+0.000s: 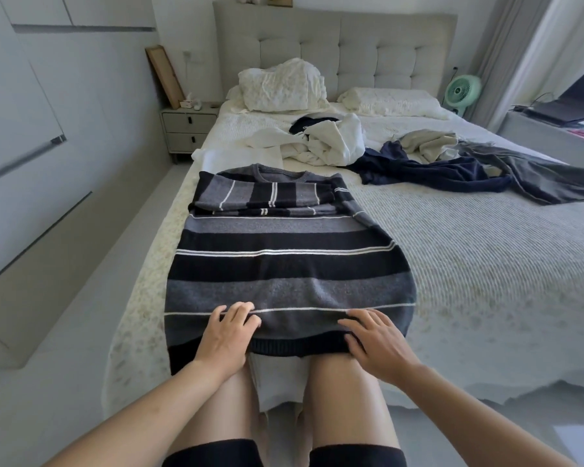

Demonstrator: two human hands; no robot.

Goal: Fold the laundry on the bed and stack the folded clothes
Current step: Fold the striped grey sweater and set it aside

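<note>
A dark blue and grey striped sweater (284, 261) lies flat on the near left part of the bed (486, 264), sleeves folded across its chest, hem hanging over the bed's edge toward me. My left hand (228, 332) is on the hem's left side with its fingers curled into the fabric. On the hem's right side my right hand (375, 342) rests with fingers spread and fairly straight. A white folded garment (240, 156) lies just beyond the sweater's collar.
Unfolded laundry is strewn further up: a white heap (327, 143), a navy garment (429, 170), a beige piece (429, 143) and a grey garment (536, 176). Pillows (284, 85) sit by the headboard. A nightstand (188, 129) stands left, a green fan (461, 92) right.
</note>
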